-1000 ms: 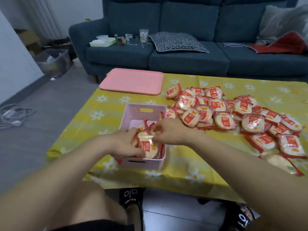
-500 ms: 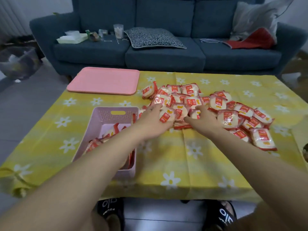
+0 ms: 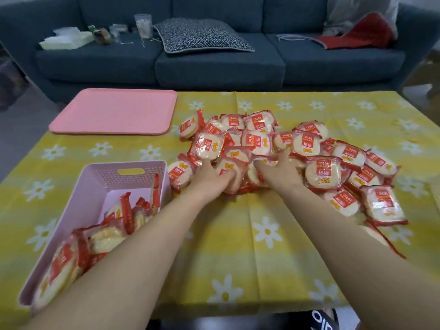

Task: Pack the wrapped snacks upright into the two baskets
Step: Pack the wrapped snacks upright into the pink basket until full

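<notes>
Arms reach forward over the yellow daisy-print table [image 3: 238,246]; left hand [image 3: 210,178] and right hand [image 3: 279,173] grip packets in the red-and-clear wrapped snack pile [image 3: 316,172]. Red labels carry unreadable writing. More snacks stand in the pink plastic basket [image 3: 100,177], left of the pile.

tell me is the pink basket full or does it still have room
Partly full. The pink basket holds wrapped snacks at its near end, while bare floor shows at its far end.
</notes>
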Demonstrator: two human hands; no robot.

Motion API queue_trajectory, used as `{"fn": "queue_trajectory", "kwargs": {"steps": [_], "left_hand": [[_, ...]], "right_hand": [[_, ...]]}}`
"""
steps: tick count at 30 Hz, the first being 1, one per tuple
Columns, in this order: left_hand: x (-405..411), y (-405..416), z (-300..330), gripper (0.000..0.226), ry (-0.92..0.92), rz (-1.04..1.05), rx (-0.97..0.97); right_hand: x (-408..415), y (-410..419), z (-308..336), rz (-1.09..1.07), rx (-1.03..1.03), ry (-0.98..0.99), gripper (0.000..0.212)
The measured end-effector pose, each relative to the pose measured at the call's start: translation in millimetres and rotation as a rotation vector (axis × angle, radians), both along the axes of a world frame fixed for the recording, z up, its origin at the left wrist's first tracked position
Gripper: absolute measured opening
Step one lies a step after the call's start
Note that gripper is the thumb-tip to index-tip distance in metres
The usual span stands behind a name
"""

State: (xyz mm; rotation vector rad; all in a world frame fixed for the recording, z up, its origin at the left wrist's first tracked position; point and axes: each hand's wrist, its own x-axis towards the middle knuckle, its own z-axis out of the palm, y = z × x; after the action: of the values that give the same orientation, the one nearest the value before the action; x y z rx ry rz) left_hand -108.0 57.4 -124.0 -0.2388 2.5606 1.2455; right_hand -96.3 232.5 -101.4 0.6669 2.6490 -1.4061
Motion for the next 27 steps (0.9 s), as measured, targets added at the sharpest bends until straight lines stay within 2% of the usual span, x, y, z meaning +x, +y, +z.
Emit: {"fn": "queue_trajectory", "kwargs": {"steps": [5,6,8,9,10,12,13,15,18,22,24,27], "left_hand": [[-6.4,1.3,-0.5,0.100,-0.043,0.081,0.276],[-8.3,0.6,-0.6,0.097,-0.067,0.098,0.339],[-8.1,1.3,0.6,0.085,-0.153,0.063,0.484],[-6.2,2.7,1.4,0.078,-0.195,0.036,0.548],[-3.7,4.8,3.8,0.072,-0.220,0.022,0.596],[0.2,8.2,8.1,0.061,-0.239,0.029,0.642],[1.4,9.2,9.8,0.059,-0.244,0.039,0.663],[3.9,7.9,16.0,0.065,-0.256,0.058,0.735],[9.2,2.6,30.7,0.068,-0.244,0.095,0.862],[24.0,-11.9,61.1,0.073,-0.111,0.108,0.799],[33.1,-25.6,82.9,0.066,0.002,0.056,0.725],[53.4,-63.7,118.0,0.051,0.214,0.040,0.538]], "right_hand": [[-5.6,-11.3,-4.3,-0.071,-0.101,-0.004,0.073],[-6.6,-11.8,-5.1,-0.097,-0.155,0.000,0.065],[-6.4,-12.6,-4.8,-0.137,-0.289,0.023,0.036],[-6.9,-12.1,-4.6,-0.152,-0.357,0.035,0.032],[-6.3,-11.9,-2.4,-0.163,-0.416,0.026,0.040],[-6.3,-9.2,-1.2,-0.164,-0.535,0.006,0.069],[-5.3,-8.2,-1.9,-0.146,-0.592,0.001,0.076],[0.3,-8.1,0.3,-0.078,-0.698,-0.005,0.073],[9.7,-9.2,8.1,0.013,-0.776,-0.007,0.056],[27.1,-15.9,30.1,0.034,-0.775,0.103,0.048],[38.1,-22.6,49.3,0.015,-0.781,0.163,0.045],[44.3,-49.9,75.7,0.101,-0.788,0.244,0.051]]}}
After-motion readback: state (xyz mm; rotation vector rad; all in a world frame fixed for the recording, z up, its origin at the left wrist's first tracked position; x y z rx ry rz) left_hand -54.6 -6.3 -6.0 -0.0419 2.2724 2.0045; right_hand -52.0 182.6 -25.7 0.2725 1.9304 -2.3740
